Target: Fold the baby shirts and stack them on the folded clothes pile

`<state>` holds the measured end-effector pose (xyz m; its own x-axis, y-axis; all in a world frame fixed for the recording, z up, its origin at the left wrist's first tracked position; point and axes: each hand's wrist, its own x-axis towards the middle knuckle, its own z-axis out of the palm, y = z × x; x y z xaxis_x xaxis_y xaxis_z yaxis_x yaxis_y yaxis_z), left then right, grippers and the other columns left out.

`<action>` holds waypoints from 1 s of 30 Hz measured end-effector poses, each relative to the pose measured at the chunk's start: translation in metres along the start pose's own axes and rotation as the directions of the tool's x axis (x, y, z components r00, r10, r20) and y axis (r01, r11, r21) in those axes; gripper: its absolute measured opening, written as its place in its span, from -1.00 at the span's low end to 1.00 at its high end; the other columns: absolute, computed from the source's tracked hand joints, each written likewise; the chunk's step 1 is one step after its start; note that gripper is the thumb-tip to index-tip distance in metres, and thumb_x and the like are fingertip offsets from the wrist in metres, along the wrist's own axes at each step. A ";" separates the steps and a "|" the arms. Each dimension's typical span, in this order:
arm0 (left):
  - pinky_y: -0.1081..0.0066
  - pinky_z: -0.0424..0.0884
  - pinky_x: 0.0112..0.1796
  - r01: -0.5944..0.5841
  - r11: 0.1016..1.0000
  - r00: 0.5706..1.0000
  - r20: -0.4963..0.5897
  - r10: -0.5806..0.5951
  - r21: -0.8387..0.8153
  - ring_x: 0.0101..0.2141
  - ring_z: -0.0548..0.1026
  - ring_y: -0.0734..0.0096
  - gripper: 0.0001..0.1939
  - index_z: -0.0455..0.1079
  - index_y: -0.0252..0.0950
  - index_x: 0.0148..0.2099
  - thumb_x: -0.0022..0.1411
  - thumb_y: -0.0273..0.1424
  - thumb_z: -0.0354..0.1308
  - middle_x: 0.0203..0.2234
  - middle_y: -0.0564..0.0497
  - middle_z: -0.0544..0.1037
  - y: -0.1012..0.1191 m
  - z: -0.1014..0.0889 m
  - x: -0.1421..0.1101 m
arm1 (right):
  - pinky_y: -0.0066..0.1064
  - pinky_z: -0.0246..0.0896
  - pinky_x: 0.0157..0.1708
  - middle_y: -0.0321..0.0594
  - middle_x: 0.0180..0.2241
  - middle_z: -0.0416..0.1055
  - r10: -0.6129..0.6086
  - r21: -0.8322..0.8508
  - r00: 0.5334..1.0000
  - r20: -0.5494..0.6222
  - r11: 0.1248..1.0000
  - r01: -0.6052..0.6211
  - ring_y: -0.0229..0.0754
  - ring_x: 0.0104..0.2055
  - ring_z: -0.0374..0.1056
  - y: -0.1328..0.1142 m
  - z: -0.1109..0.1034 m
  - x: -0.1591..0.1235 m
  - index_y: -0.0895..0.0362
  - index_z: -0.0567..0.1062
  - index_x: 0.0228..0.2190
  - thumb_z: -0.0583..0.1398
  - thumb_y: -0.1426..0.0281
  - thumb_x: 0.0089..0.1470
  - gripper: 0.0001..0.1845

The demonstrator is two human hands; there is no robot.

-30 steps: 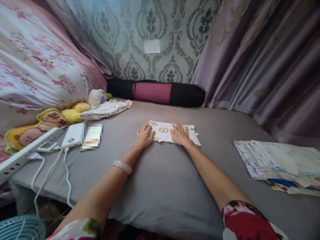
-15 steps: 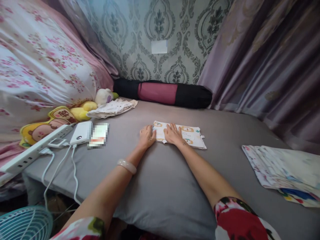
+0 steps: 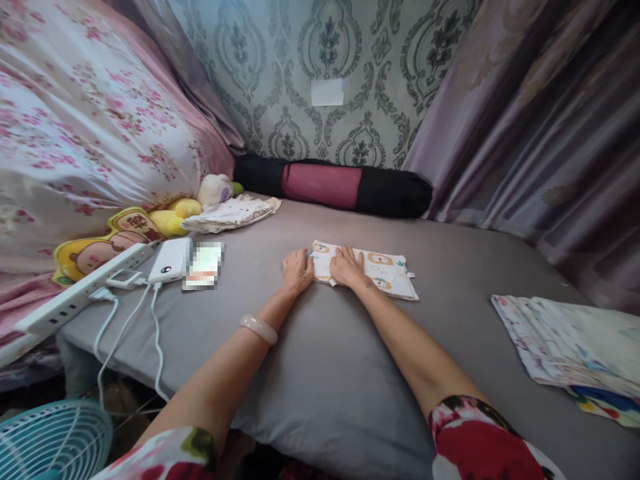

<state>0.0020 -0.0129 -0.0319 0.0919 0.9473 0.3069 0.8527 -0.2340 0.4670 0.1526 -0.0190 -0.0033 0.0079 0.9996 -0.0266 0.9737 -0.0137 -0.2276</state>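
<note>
so the biggest thing by far was the gray sheet [image 3: 310, 373], spread flat under everything, with a purple curtain [image 3: 540, 120] hanging off to the right. a long black and maroon roll [image 3: 323, 187] lay across the back, against the wall. next size down, a pile of folded cloths [image 3: 580, 340] sat well apart on the right, and a white power strip [image 3: 85, 293] ran along the left edge.

then the main bit: a folded white cloth [image 3: 393, 273] with little orange and green prints. it lay flat on the sheet, roughly in the middle, at the far end of both arms. its left end was right by the hands, and the rest stuck out to the right, past the right hand.

the right hand [image 3: 349, 265] was palm down on top of the cloth, fingers stretched out and a bit apart, pressing on it and not gripping anything. the left hand [image 3: 299, 270] was at the cloth's left edge, fingers slightly bent and touching it. couldn't tell if it was pinching that edge. smallest thing was a pale bangle [image 3: 259, 329] on the left wrist.
</note>
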 end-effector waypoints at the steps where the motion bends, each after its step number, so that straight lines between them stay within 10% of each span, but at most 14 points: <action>1: 0.21 0.24 0.08 0.009 1.000 1.000 -0.007 -0.009 -0.009 0.08 0.37 0.21 -0.69 0.27 -0.26 0.09 0.35 -0.36 -0.10 0.00 -0.16 0.47 0.000 0.000 0.001 | 0.08 -0.43 0.30 0.03 0.35 -0.09 -0.025 0.004 1.000 -0.009 1.000 0.025 0.00 0.39 -0.25 -0.005 0.000 0.001 0.29 0.13 0.26 -0.20 0.33 0.27 -0.40; 30: 0.20 0.28 0.07 0.136 0.958 0.981 -0.104 -0.166 -0.251 0.02 0.42 0.23 -0.65 0.36 -0.35 0.00 0.37 -0.38 -0.19 -0.06 -0.20 0.51 -0.003 -0.005 0.008 | 0.01 -0.35 0.29 0.03 0.34 -0.05 -0.171 -0.030 0.985 -0.032 0.985 0.170 -0.01 0.38 -0.20 -0.055 0.014 0.014 0.32 0.11 0.26 -0.24 0.29 0.31 -0.39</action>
<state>-0.0022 -0.0063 -0.0265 -0.1054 0.9449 0.3098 0.7006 -0.1506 0.6975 0.0956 -0.0042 -0.0048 -0.1515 0.9875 0.0442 0.9672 0.1574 -0.1993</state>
